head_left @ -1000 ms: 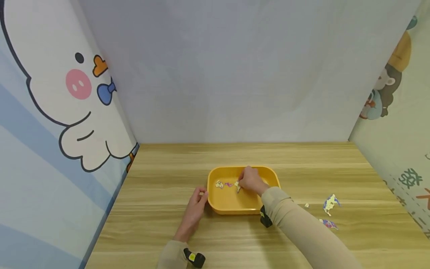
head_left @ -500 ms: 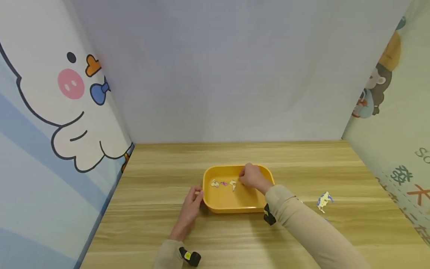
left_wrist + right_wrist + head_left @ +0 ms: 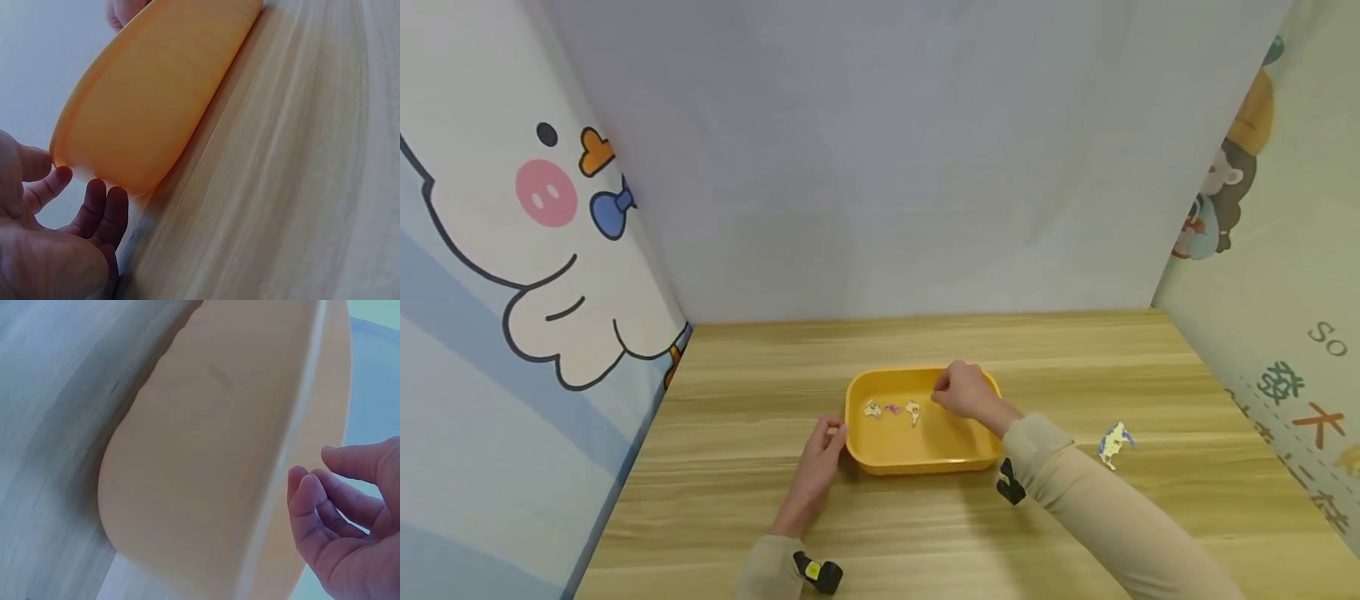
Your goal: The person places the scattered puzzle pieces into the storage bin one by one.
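Note:
A yellow plastic tray (image 3: 917, 467) stands on the wooden table. In its left half lie small flat pieces in a row: a pale one (image 3: 872, 409), a pink-purple one (image 3: 892, 409) and another pale one (image 3: 913, 412). The left hand (image 3: 820, 454) touches the tray's left end; its relaxed fingertips (image 3: 95, 187) meet the outer wall in the left wrist view. Over the tray's right half hovers the right hand (image 3: 962, 390), fingers loosely bent. Nothing shows between its thumb and fingers in the right wrist view.
Right of the tray, a larger flat piece (image 3: 1116, 444) in pale yellow and blue lies on the table (image 3: 737, 367). The right sleeve (image 3: 1097, 500) crosses the table's right side. A pale curtain (image 3: 880, 167) hangs behind, with cartoon-printed walls on both sides.
The right hand has moved away from the pale piece, rightward within the tray, leaving it lying there. Two loose pieces on the table are now hidden by the right sleeve. The view has swung right.

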Available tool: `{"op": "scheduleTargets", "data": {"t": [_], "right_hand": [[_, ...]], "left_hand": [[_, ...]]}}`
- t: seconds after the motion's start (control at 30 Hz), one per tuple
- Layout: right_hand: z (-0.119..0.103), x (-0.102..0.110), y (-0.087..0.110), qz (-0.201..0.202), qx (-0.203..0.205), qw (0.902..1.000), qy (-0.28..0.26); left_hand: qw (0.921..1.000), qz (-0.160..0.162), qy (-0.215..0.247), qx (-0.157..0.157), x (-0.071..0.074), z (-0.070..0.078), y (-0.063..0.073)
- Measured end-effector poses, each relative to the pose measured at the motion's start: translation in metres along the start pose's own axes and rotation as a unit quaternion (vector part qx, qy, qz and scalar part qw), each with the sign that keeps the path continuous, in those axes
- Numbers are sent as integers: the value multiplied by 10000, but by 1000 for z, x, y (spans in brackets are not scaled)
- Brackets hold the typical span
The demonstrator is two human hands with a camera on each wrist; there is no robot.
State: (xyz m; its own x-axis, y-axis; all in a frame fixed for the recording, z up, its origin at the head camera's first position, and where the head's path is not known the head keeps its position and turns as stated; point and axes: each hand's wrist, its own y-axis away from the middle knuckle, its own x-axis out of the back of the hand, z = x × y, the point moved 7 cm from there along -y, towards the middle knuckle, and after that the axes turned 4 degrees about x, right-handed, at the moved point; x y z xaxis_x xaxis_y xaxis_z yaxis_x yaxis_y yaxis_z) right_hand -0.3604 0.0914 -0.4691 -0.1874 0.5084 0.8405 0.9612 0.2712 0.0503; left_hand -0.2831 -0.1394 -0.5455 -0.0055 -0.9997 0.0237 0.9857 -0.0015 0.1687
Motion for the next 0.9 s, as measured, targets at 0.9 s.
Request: {"op": "scheduleTargets", "data": {"t": [0.9], "right_hand": [[60, 78, 56, 809, 290, 9960, 241]], "left_hand": [[9999, 55, -29, -115, -2, -1, 0]]}}
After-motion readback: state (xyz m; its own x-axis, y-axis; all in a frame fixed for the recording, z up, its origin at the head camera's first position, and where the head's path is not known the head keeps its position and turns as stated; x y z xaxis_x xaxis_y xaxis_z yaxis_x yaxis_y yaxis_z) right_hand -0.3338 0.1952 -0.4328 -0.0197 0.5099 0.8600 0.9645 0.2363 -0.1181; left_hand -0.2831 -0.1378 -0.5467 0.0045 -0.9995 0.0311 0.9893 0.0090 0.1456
